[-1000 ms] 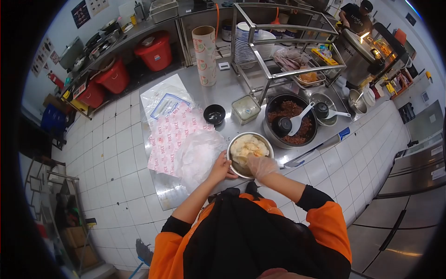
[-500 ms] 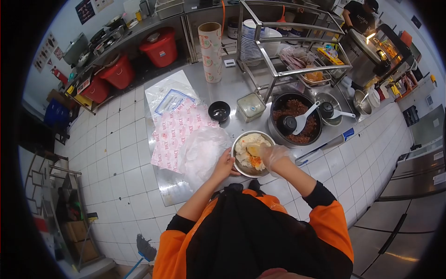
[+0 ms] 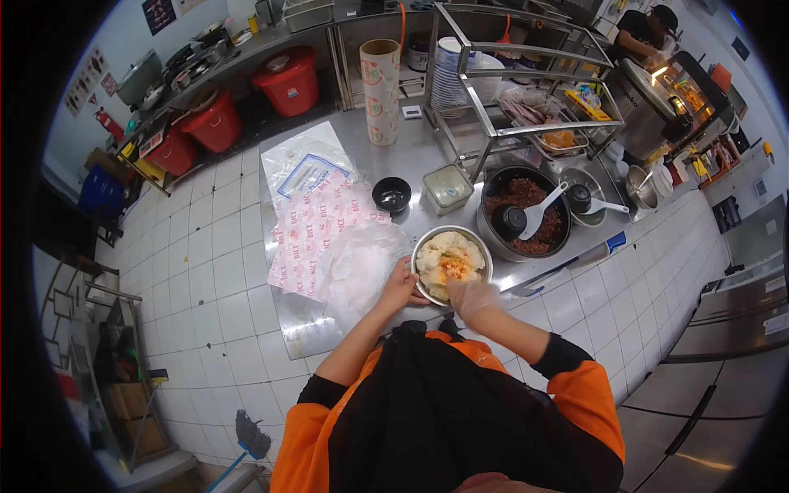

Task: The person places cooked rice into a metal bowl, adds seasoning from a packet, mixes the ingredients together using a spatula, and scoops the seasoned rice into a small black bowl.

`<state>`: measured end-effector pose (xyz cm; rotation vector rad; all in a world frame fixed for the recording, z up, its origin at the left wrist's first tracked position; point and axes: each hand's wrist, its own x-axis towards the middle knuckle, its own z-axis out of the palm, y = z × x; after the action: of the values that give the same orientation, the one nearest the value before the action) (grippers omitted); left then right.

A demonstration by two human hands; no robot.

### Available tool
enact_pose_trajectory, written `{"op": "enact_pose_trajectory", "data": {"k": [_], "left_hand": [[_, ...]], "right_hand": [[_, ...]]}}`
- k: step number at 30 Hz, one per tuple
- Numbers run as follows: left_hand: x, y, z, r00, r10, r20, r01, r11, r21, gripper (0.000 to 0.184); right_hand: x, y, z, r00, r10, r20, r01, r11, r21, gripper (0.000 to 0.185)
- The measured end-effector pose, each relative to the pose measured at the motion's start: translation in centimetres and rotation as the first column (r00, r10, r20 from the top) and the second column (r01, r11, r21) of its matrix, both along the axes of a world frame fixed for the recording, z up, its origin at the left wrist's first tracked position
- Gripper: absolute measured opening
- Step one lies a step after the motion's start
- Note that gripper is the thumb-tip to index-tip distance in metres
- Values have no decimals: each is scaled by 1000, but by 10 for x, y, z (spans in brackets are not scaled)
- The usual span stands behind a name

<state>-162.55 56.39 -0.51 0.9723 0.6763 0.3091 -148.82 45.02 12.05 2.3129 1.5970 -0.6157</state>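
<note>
A round metal bowl (image 3: 414,278) at the table's front edge holds a pale, lumpy mash-like food (image 3: 444,249) with orange bits heaped in the middle. My left hand (image 3: 400,287) grips the bowl's left side, thumb near the rim. My right hand (image 3: 473,301), in a clear plastic glove, is at the bowl's lower right with its fingers bunched over the food. Motion smears it, and what it holds, if anything, is not clear. A black pot (image 3: 485,234) of reddish-brown food stands just right of the bowl, with a white-handled utensil (image 3: 542,212) resting in it.
Left of the bowl lie a clear plastic bag (image 3: 362,255) and pink-printed paper (image 3: 300,238). Behind it stand a small black bowl (image 3: 391,195), a square tin (image 3: 448,187), a tall paper roll (image 3: 380,94) and a metal rack (image 3: 526,131). Another person (image 3: 641,37) works at the far right.
My right hand has moved down and slightly left within the bowl, uncovering more of the food and its orange bits. My left hand still grips the bowl.
</note>
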Motion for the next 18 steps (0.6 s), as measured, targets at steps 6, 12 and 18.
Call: {"op": "enact_pose_trajectory", "data": {"k": [6, 12, 18], "left_hand": [[1, 3, 8, 1000, -30, -3, 31, 999, 45, 45], [3, 5, -1, 1000, -19, -12, 19, 999, 40, 50], [2, 5, 4, 1000, -6, -11, 6, 999, 47, 50]], "right_hand": [[15, 22, 49, 997, -40, 63, 36, 998, 50, 22], [51, 40, -23, 949, 215, 229, -259, 948, 186, 26], [22, 40, 34, 979, 180, 95, -180, 984, -17, 22]]}}
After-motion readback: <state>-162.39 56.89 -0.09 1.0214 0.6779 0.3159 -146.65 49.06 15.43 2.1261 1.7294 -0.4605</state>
